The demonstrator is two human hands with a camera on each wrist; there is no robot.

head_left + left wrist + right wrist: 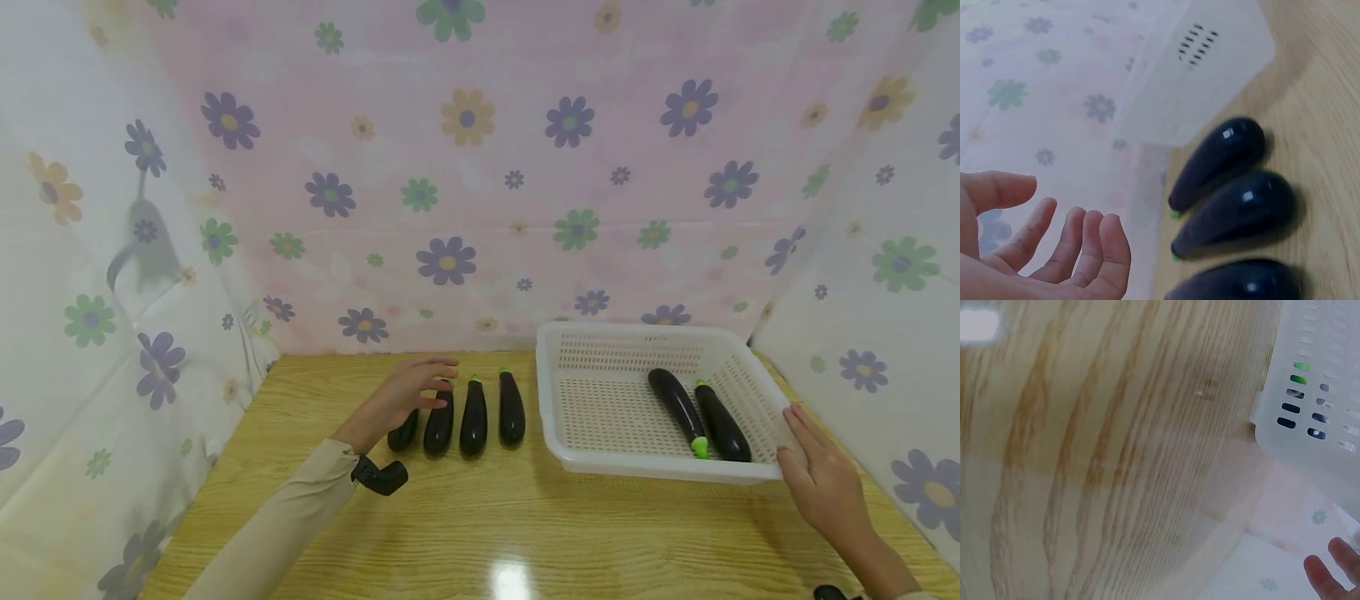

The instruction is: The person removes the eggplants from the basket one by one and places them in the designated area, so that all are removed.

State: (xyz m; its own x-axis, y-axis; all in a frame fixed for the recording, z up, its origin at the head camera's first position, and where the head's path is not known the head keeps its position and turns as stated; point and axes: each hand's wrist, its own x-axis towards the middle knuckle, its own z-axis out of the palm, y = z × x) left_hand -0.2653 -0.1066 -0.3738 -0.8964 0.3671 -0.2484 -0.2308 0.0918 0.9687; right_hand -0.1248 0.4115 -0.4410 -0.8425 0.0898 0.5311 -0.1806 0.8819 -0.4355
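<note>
1. Closest to me is my right hand (821, 479), fingers straight and relaxed, resting flat against the near right corner of the white basket (585, 462). It isn't gripping anything, just touching the rim.
2. The basket sits on the right side of the desk (480, 533), with two eggplants (697, 412) lying side by side in its right half.
3. Over on the left, my left hand (408, 392) hovers with loose, spread fingers over a row of four eggplants (473, 417) on the desk. It holds nothing; the fingertips are at the tops of the two left ones, and I can't tell whether they touch.
4. So by my count two are in the basket and four are still out, about a third done.
5. Behind it all hangs the flowery curtain (480, 167).
</note>
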